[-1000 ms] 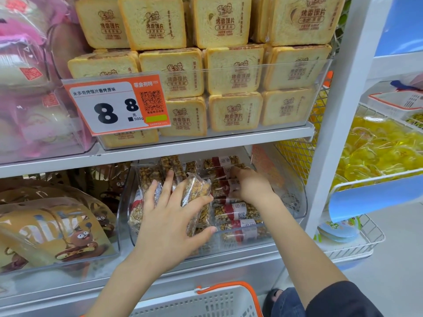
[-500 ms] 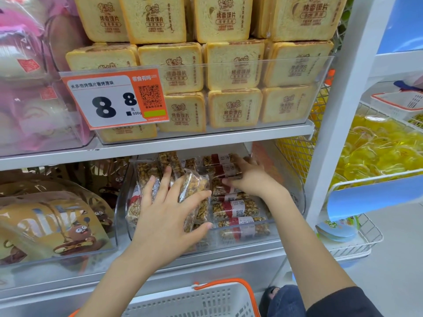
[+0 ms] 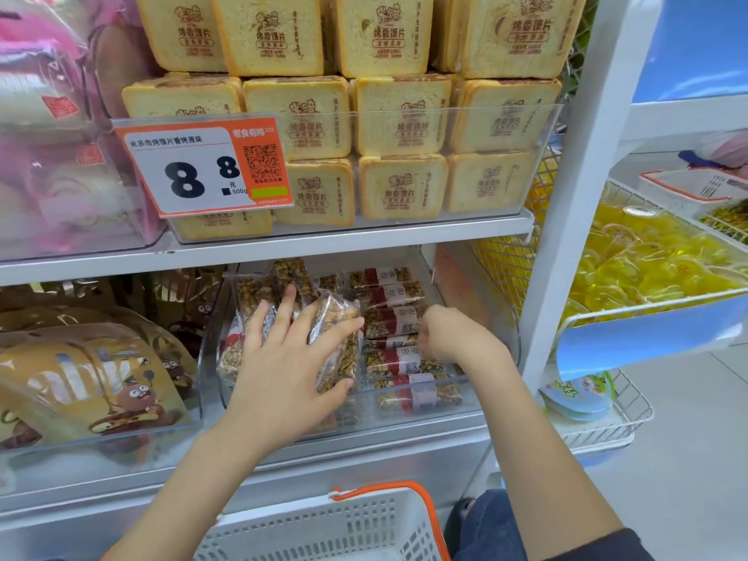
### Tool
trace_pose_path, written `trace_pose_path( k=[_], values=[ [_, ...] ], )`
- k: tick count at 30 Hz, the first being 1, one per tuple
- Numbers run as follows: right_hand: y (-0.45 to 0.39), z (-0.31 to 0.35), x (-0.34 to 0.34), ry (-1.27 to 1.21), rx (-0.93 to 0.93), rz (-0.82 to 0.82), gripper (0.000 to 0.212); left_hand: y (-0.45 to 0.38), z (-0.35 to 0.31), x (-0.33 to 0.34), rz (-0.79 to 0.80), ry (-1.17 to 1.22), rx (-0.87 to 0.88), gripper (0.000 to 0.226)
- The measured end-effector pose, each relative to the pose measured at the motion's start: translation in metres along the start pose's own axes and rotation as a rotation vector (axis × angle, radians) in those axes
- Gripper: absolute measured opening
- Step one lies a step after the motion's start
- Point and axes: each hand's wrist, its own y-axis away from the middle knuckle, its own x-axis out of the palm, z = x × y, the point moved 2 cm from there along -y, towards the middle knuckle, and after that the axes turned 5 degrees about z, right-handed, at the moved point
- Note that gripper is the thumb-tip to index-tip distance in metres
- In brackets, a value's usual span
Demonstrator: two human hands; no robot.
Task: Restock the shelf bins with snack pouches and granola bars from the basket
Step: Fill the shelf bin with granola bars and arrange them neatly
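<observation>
While splayed over upright granola bars (image 3: 336, 334), left fingers (image 3: 279, 317); right fingers (image 3: 425, 342) curled, grasp unclear.

Two bare forearms, no watch or rings in view. Left hand (image 3: 283, 370) and right hand (image 3: 453, 338) ungloved, fingers (image 3: 265, 321) bare. Well back from the fingers, dark short sleeve (image 3: 599, 546) on the right arm; blue denim trousers (image 3: 485, 528) below.

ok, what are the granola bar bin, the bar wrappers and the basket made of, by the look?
Granola bar bin: clear rigid plastic, glossy; bars show through its front wall. Bar wrappers: thin clear film, shiny and crinkled, with a printed red and white band. Basket: white moulded plastic, slotted walls, orange rim; matte, probably.
</observation>
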Motion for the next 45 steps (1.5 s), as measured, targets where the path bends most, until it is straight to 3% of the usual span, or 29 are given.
trace_pose_path(
  k=[3, 6, 12, 15, 17, 18, 19, 21, 23, 25, 28, 32, 35, 38, 40, 45],
  values=[
    [0.003, 0.002, 0.000, 0.037, 0.084, 0.016, 0.018, 0.000, 0.000, 0.000, -0.008, 0.004, 0.001, 0.062],
    [0.003, 0.001, -0.004, 0.000, 0.120, -0.025, 0.007, 0.000, 0.000, 0.000, -0.014, 0.006, 0.005, 0.062],
    [0.005, 0.001, 0.004, 0.153, 0.100, 0.210, 0.024, 0.001, 0.000, -0.001, 0.003, 0.021, 0.004, 0.064],
    [0.009, -0.001, -0.003, 0.110, 0.118, 0.035, 0.015, 0.001, 0.001, -0.001, 0.010, 0.019, 0.006, 0.068],
    [0.013, 0.004, -0.010, -0.032, 0.036, -0.207, 0.009, 0.001, 0.001, -0.001, -0.001, 0.025, 0.003, 0.076],
    [0.016, 0.013, -0.012, -0.175, -0.072, -0.251, 0.015, 0.001, 0.001, -0.002, -0.005, 0.038, -0.005, 0.084],
    [0.021, 0.024, -0.013, -0.367, -0.199, -0.209, 0.022, 0.001, 0.001, -0.002, -0.010, 0.066, -0.021, 0.095],
    [0.034, 0.048, -0.013, -0.776, -0.365, 0.050, 0.034, 0.001, 0.001, -0.003, -0.022, 0.126, -0.063, 0.112],
    [0.044, 0.063, -0.011, -0.993, -0.371, 0.275, 0.041, 0.002, 0.000, -0.003, -0.032, 0.152, -0.082, 0.115],
    [0.047, 0.071, -0.005, -1.000, -0.376, 0.309, 0.040, 0.001, 0.000, -0.003, -0.028, 0.145, -0.084, 0.110],
    [0.039, 0.076, 0.005, -0.938, -0.357, 0.129, 0.042, 0.002, 0.001, -0.003, 0.003, 0.118, -0.080, 0.105],
    [0.024, 0.050, -0.006, -1.169, -0.251, -0.057, 0.024, 0.001, 0.004, -0.004, 0.036, 0.066, -0.017, 0.085],
    [0.025, 0.039, -0.012, -1.589, -0.363, 0.040, 0.019, 0.001, 0.004, 0.000, -0.002, 0.017, 0.028, 0.059],
    [0.026, 0.043, -0.004, -1.765, -0.489, 0.138, 0.026, 0.001, 0.004, 0.002, -0.036, -0.031, 0.036, 0.054],
    [0.025, 0.039, -0.002, -1.709, -0.485, 0.159, 0.022, 0.001, 0.005, 0.002, -0.046, -0.042, 0.045, 0.053],
    [0.023, 0.009, -0.012, -0.810, -0.358, 0.131, 0.024, -0.001, 0.004, 0.001, -0.031, -0.056, 0.042, 0.049]
  ],
)
